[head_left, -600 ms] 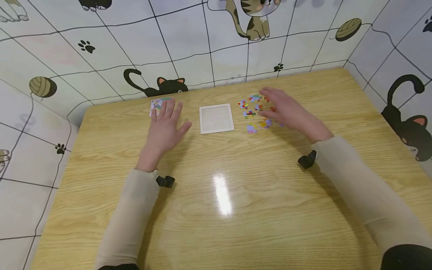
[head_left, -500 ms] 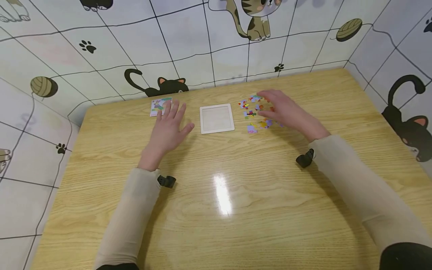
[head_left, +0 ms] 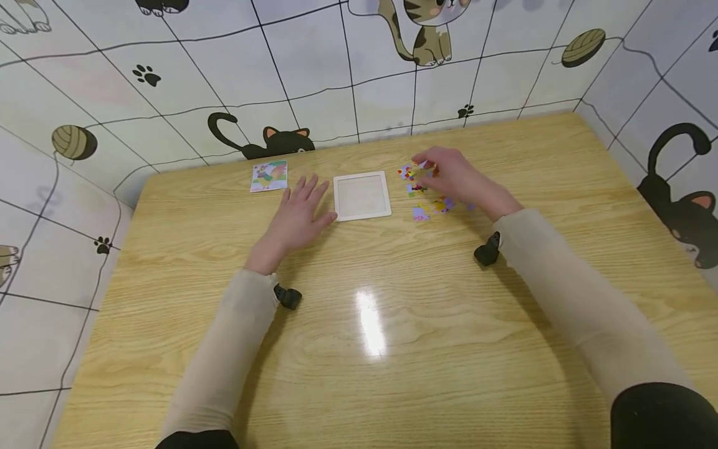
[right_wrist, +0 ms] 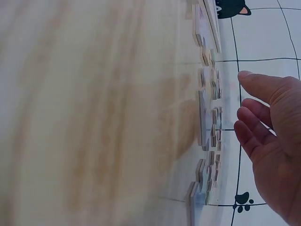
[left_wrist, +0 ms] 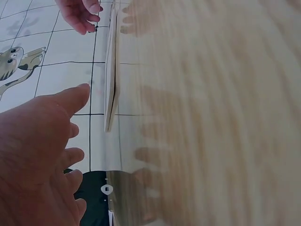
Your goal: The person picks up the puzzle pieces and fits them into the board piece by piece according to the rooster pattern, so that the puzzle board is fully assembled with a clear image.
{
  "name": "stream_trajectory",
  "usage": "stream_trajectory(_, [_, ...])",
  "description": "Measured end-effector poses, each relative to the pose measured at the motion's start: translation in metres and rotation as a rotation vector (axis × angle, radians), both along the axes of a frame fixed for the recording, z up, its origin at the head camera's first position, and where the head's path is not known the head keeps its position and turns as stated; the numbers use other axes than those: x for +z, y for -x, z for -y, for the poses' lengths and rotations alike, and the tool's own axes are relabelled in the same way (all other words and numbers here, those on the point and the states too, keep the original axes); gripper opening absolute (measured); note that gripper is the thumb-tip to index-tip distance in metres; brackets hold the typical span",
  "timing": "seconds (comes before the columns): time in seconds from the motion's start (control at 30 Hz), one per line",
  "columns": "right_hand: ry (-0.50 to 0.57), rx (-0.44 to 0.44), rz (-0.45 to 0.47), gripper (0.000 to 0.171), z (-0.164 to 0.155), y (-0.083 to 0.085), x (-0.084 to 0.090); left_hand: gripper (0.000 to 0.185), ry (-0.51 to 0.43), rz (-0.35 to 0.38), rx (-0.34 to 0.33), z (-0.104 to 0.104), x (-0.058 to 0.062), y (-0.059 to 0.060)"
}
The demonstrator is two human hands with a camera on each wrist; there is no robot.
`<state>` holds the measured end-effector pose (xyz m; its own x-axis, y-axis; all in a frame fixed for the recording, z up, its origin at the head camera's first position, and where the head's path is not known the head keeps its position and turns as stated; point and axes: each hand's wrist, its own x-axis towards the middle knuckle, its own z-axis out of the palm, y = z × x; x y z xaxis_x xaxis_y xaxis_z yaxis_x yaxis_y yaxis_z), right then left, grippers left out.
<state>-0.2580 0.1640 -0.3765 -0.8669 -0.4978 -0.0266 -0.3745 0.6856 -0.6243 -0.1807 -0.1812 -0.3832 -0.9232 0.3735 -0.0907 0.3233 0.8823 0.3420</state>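
Observation:
Over the table's far middle my left hand (head_left: 300, 215) is spread, its thumb near the lower left corner of a square white puzzle tray (head_left: 362, 218). In the left wrist view the tray (left_wrist: 111, 75) is seen edge-on, apart from the fingers. To the tray's right, my right hand (head_left: 455, 178) hovers over loose jigsaw pieces (head_left: 420, 214), partly hiding them. The right wrist view shows this hand (right_wrist: 277, 113) with loosely bent fingers and nothing held; the flat pieces (right_wrist: 203, 117) lie below it on the tabletop.
A small colourful picture card (head_left: 269, 176) lies left of the tray, near the wall. The wooden table (head_left: 336, 386) meets a tiled wall (head_left: 314, 62) with cat drawings at the back. Another wall (head_left: 667, 68) stands on the right.
My left hand has moved right toward the tray, uncovering the picture card. The right hand has shifted left over the jigsaw pieces, its thumb and fingers closer together.

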Motion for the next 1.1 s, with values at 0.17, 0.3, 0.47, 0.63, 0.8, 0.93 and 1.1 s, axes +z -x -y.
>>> stream_trajectory(0.17, [-0.011,0.018,0.059,0.046,0.003,0.013,0.001,0.072,-0.022,0.027,-0.016,0.001,-0.005,0.005])
stream_trajectory(0.3, [-0.017,0.032,0.09,0.042,0.004,0.02,0.0,0.072,-0.05,0.059,-0.019,0.002,-0.008,0.008])
stream_trajectory(0.47, [0.001,0.034,0.132,0.041,0.007,0.026,-0.004,0.074,-0.101,0.105,-0.01,0.003,-0.013,0.012])
stream_trajectory(0.63, [0.04,0.007,0.173,0.042,0.011,0.034,-0.009,0.075,-0.152,0.144,0.002,0.005,-0.015,0.012])
stream_trajectory(0.8, [0.061,0.002,0.213,0.044,0.013,0.039,-0.011,0.072,-0.162,0.144,-0.001,0.005,-0.015,0.012])
stream_trajectory(0.93, [0.06,0.015,0.216,0.044,0.013,0.042,-0.012,0.071,-0.151,0.135,-0.006,0.005,-0.015,0.012])
stream_trajectory(1.1, [0.062,0.016,0.225,0.044,0.014,0.043,-0.014,0.07,-0.133,0.141,-0.017,0.005,-0.014,0.013])
